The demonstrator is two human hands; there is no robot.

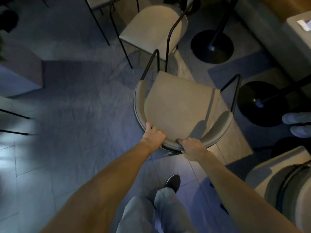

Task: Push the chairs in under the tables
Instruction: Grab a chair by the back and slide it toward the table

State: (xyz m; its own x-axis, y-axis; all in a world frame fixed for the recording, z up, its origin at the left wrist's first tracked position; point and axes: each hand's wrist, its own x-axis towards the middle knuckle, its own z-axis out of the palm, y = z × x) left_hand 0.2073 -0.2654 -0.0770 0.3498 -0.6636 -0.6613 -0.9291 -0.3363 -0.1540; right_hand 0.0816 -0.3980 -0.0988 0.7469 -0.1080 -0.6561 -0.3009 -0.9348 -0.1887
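A beige chair (pixel 178 105) with a curved padded backrest and black metal legs stands on the tiled floor in front of me. My left hand (pixel 154 136) grips the left part of the backrest, fingers curled over its top edge. My right hand (pixel 191 148) grips the backrest a little to the right, thumb on its inner side. A table edge (pixel 296 26) shows at the upper right, with its black round bases (pixel 212 46) on the floor beyond the chair.
A second beige chair (pixel 151 29) stands just beyond the held one. Another black table base (pixel 259 101) lies right of the chair, near someone's pale shoes (pixel 297 125). A third chair's back (pixel 286 185) is at lower right. A grey block (pixel 20 73) sits at left.
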